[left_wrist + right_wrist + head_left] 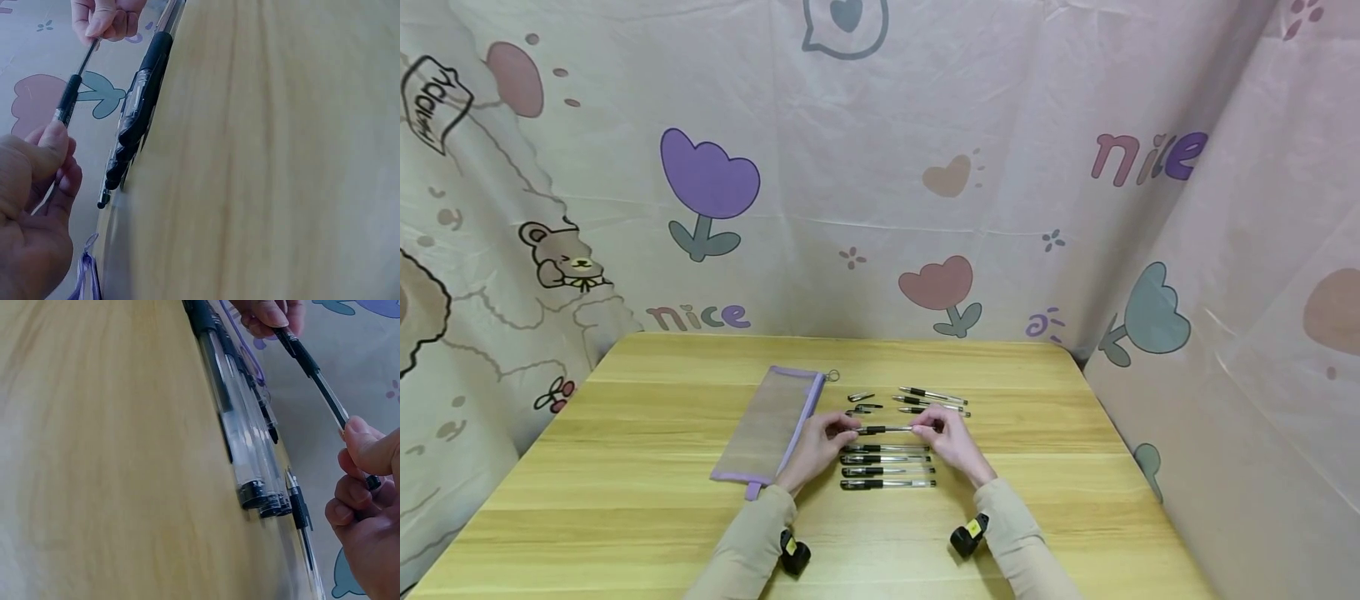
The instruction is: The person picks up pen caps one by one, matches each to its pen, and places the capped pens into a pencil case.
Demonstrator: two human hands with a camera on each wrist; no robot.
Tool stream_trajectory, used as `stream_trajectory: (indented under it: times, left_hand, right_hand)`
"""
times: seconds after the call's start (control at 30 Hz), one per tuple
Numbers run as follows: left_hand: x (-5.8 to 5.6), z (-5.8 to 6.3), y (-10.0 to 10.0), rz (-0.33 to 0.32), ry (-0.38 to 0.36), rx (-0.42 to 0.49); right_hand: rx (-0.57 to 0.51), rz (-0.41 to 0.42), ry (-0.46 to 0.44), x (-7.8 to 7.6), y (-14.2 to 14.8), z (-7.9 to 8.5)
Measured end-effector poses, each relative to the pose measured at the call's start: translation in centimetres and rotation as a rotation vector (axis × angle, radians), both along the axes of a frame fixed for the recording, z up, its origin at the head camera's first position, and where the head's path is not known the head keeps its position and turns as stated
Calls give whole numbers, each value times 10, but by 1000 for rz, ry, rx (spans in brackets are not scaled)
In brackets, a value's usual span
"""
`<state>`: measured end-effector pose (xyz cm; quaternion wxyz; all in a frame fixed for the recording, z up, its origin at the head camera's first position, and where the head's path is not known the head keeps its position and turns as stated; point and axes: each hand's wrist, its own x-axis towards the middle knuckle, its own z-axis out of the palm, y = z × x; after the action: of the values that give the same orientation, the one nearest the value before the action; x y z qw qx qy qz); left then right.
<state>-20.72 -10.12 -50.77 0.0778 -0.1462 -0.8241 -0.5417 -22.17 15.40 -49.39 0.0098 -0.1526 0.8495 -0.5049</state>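
Between both hands a gel pen [880,430] with a black grip is held level above the table. My left hand [820,446] pinches its grip end, and the fingers partly hide that end. My right hand [951,440] pinches the clear barrel near the black end plug, seen in the right wrist view past the thumb [369,447]. Just below the hands, several capped gel pens [887,472] lie side by side in a row. Beyond my right hand lie 3 uncapped pens [934,396]. Loose black caps [868,407] lie beyond my left hand.
A mesh zip pouch [767,425] with purple edging lies flat left of the pens, its ring [832,376] at the far corner. The wooden table [625,467] meets a printed cloth [850,167] at the back and sides.
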Motion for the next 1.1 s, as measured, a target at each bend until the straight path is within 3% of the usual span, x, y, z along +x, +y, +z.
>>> stream_trajectory:
  times: [0.27,0.4,0.6,0.77,0.9,1.1]
  left_hand:
    - [2,8,1,-5,-29,-11]
    - [1,13,0,-7,-39,1]
    - [1,14,-1,8,-53,10]
    - [-2,11,-3,39,-67,6]
    - [-4,8,-5,59,-73,-2]
    - [-4,4,-5,86,21,-77]
  right_hand:
    - [-14,45,10,21,-1,37]
    - [-22,47,29,12,2,27]
    - [-30,31,61,-5,6,-2]
    - [-91,22,25,-6,11,-8]
    - [-74,-2,28,-7,15,-10]
    - [13,-42,73,-7,14,-11]
